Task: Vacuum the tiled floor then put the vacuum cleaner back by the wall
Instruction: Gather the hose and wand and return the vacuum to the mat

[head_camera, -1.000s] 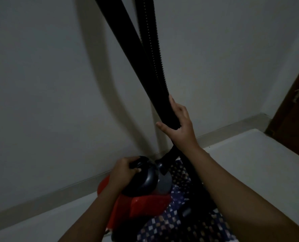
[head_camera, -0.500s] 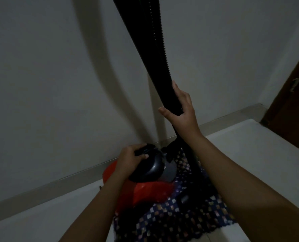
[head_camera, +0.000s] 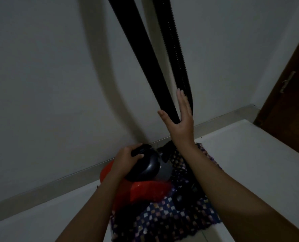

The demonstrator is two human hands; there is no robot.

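Observation:
A red vacuum cleaner (head_camera: 145,191) with a dark domed top stands on a patterned mat (head_camera: 171,219) close to the white wall (head_camera: 49,84). My left hand (head_camera: 127,159) is closed on the black handle on top of the vacuum's body. The rigid black tube (head_camera: 138,44) and the ribbed hose (head_camera: 174,41) rise from the body and lean toward the wall. My right hand (head_camera: 178,117) has its fingers straight and spread, with the tube resting in the fork between thumb and palm.
A grey skirting board (head_camera: 61,182) runs along the foot of the wall. The pale tiled floor (head_camera: 250,154) spreads to the right. A dark wooden door (head_camera: 288,95) with a metal handle stands at the right edge.
My right hand has opened its grip on the tube; its fingers now stand straight. The tube and hose have parted slightly. My left hand stays on the handle.

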